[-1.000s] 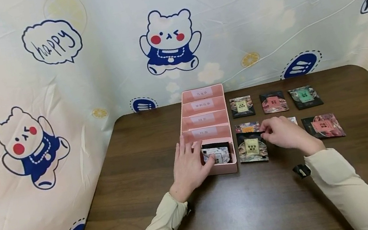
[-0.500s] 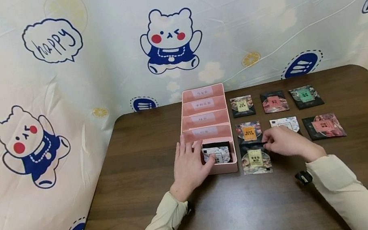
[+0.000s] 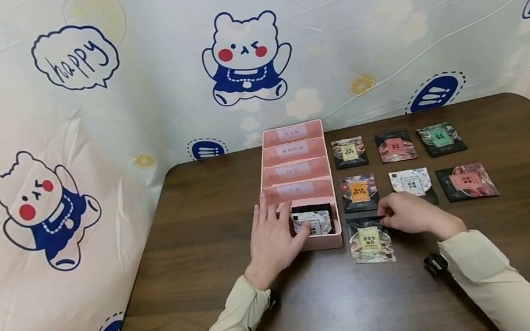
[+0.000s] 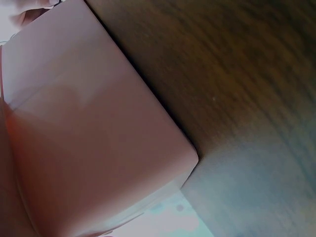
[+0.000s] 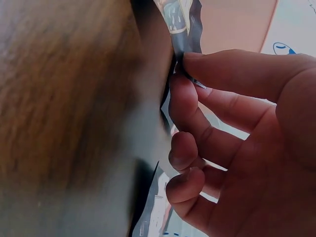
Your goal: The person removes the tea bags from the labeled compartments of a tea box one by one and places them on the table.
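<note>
In the head view my right hand (image 3: pixel 409 215) pinches the top corner of a dark tea sachet with a yellow-green label (image 3: pixel 370 240), which lies close over the table at the front. The right wrist view shows thumb and forefinger on its black edge (image 5: pixel 194 29). My left hand (image 3: pixel 275 240) rests over the left rim of a long pink divided box (image 3: pixel 323 242), its fingers extended and its thumb over the front compartment. There a white-and-black tea sachet (image 3: pixel 317 221) stands partly under the thumb. The left wrist view shows the box's pink side wall (image 4: pixel 108 133).
Right of the box, several tea sachets lie in two rows: yellow-labelled (image 3: pixel 349 153), pink-labelled (image 3: pixel 396 146) and green-labelled (image 3: pixel 440 138) behind; orange-labelled (image 3: pixel 359 192), white (image 3: pixel 410 182) and red-pink (image 3: pixel 467 181) in front. Printed cloth (image 3: pixel 161 59) hangs behind the wooden table (image 3: pixel 190 226).
My right hand has drawn the yellow-green-labelled sachet toward the front of the table, uncovering the orange-labelled and white sachets. The left hand stays on the box.
</note>
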`<state>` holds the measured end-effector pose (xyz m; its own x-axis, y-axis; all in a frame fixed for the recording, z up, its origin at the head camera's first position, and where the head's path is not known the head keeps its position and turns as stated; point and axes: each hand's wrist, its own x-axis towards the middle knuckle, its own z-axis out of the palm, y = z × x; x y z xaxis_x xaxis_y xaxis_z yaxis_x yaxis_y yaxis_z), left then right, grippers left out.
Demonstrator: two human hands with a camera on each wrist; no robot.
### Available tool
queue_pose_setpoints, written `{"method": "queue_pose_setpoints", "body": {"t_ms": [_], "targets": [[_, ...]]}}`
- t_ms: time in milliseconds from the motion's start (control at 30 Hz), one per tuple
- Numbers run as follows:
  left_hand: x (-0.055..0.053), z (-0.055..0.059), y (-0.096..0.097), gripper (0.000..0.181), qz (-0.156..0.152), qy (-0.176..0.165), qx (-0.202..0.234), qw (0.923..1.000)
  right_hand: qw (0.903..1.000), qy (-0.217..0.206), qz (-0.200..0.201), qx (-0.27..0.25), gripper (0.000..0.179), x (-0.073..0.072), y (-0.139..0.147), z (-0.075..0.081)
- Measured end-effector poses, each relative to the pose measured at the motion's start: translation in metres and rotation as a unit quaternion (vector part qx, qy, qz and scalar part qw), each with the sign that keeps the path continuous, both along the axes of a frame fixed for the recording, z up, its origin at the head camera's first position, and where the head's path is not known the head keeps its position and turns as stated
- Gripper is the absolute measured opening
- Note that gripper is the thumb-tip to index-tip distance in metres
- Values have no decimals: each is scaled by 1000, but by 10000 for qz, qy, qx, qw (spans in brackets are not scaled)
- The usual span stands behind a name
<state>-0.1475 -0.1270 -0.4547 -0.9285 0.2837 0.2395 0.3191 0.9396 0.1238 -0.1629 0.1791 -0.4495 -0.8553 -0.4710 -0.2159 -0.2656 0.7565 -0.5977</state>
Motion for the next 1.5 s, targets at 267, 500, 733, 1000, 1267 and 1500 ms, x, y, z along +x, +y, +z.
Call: {"method": "queue_pose_setpoints", "body": {"t_ms": [267,500,733,1000,1267,1500], "targets": [[-1,0,0,65,-2,-35,21,10000,9999,-134,-58,77,6,0,-2,-1],[-1,0,0,65,-20,15,72,10000,9997,-161,-96,184,6,-1,-3,-4],[0,0,0,65,-14,4,68,10000,9995,-141,-121,266,7,1,-2,-4],[-1,-1,0,64,-39,129,41,9999,9991,-179,-191,320,7,1,-3,-3],[-1,-1,0,63,-55,143,73,9999,9991,-29,-239,353,10,-1,-1,-3],[-1,-2,-1,62,-74,192,68,9998,9990,144,-372,224,13,-1,-1,-1]]}}
